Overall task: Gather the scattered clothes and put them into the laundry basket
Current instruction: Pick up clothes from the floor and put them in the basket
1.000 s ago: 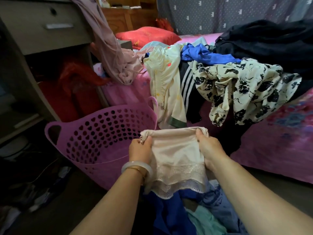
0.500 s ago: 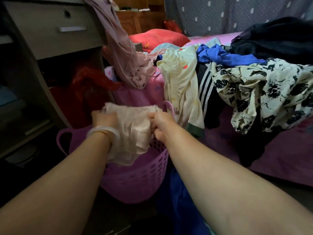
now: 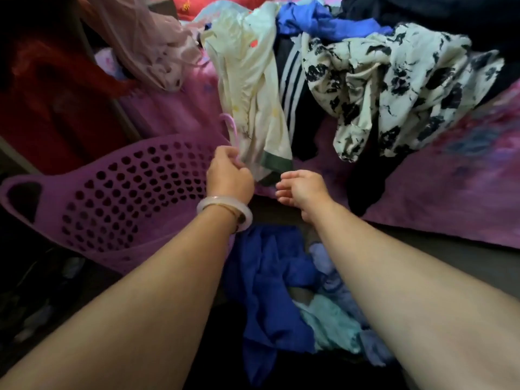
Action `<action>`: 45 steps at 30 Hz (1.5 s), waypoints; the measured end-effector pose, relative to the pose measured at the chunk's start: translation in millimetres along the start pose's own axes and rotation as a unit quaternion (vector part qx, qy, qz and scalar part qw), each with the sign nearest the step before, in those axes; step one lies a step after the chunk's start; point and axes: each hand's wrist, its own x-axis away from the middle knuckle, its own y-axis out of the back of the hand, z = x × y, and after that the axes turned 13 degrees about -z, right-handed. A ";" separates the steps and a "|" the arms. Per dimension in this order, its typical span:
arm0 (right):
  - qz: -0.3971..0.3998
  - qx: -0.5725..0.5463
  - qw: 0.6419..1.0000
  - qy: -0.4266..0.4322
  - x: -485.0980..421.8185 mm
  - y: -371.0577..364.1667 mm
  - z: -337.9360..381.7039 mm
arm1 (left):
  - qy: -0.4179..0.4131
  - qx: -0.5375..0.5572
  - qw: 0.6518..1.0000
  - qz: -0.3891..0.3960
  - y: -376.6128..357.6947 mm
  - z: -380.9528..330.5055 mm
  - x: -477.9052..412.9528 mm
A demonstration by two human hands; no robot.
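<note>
Both of your hands are reaching forward over the floor, and neither is carrying a garment. Your left hand [image 3: 229,174] is curling loosely, its fingers bent inward right at the pale pink handle [image 3: 231,128] of the purple laundry basket [image 3: 118,198]; the frame is too blurred to tell whether the fingers are actually gripping that handle or only touching it. A pale bangle [image 3: 225,207] is sitting on that wrist. The basket is lying just to the left of that hand, its perforated wall facing you, and what it is holding inside is not showing from here.

Your right hand [image 3: 302,188] is hanging empty just beside the left one, fingers slack and slightly parted, pointing toward the left.

Just beyond both hands, a cream garment [image 3: 253,88] with a dark green hem is draping off the edge of the pink bedspread [image 3: 450,198], its hem almost between your two hands. Beyond and to the right of your right hand, a black-and-white floral garment [image 3: 394,88] is spilling over the bed edge, with a striped dark piece [image 3: 291,83] between it and the cream one. A blue garment [image 3: 318,22] is lying farther back on the bed. Below your wrists, near you, blue clothes [image 3: 270,280] and a teal piece [image 3: 329,322] are lying heaped on the floor.
</note>
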 end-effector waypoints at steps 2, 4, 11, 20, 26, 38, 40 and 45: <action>-0.019 0.066 0.998 -0.015 -9.1 35.2 -27.1 | 0.016 -0.015 0.997 0.070 -30.7 2.2 34.8; 0.029 0.189 0.982 -0.002 -11.3 75.5 -62.6 | 0.067 -0.028 0.989 0.127 -59.6 14.1 77.4; 0.221 0.553 0.790 -0.143 19.6 154.8 -188.3 | 0.094 -0.149 0.945 0.275 -91.1 85.4 162.2; 0.150 0.298 0.941 -0.052 -3.6 150.6 -134.3 | -0.001 -0.249 0.878 0.408 -80.3 101.7 153.3; 0.128 -0.153 0.975 -0.095 5.3 144.6 -44.4 | 0.090 -0.031 0.946 0.311 -74.9 69.2 138.9; 0.174 -0.009 0.984 -0.037 21.2 147.6 -19.7 | 0.089 0.070 0.947 0.300 -31.7 28.2 94.5; 0.150 -0.024 0.988 -0.036 21.3 151.5 -12.9 | 0.012 -0.027 0.946 0.324 -26.9 33.5 90.1; 0.172 0.052 0.983 0.020 32.9 148.6 1.2 | 0.011 -0.155 0.867 0.474 -21.5 36.3 97.5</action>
